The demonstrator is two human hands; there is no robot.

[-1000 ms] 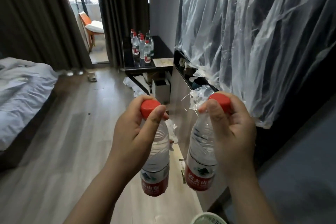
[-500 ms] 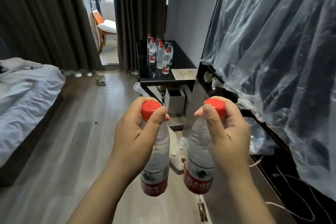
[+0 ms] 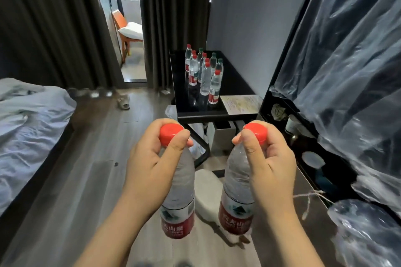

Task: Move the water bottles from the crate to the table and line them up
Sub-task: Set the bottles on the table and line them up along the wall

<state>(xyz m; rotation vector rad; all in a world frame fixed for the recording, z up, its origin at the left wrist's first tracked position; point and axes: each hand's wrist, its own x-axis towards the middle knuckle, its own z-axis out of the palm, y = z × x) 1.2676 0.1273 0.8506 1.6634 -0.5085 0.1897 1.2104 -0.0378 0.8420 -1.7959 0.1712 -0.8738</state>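
While both hands sit near centre, left hand [image 3: 149, 165] pinches the red cap of left bottle [image 3: 179, 193], right hand [image 3: 269, 165] pinches the cap of right bottle [image 3: 237, 191]. Both bottles hang upright below the fingers, apart. Far ahead, bottle cluster [image 3: 204, 71] stands on black table [image 3: 234, 80]. Bed [image 3: 28, 123] at left.

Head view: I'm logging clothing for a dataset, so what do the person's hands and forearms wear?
Nothing visible: the left hand and right hand are ungloved, with no rings, and both forearms are bare to the frame edge, without sleeves, watch or bracelet.
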